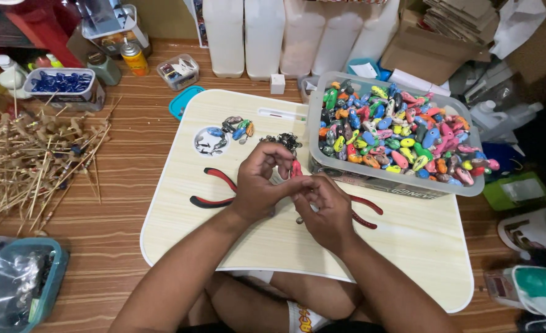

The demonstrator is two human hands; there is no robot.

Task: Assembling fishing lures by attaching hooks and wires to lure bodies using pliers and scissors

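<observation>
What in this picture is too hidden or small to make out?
Head view:
- The small red piece between the left hand and right hand: fingers cover most of it.
- The dark metal bits behind the hands: too small.
- One pair of red-handled pliers: its head is hidden under the right hand.

Warm, even indoor light from above. Pale lap bench point(408, 246) brightly lit, mild glare beside the clear bin point(322, 92). Soft shadows cast under the forearms. Corners darkened; edges bent by wide-angle distortion.
</observation>
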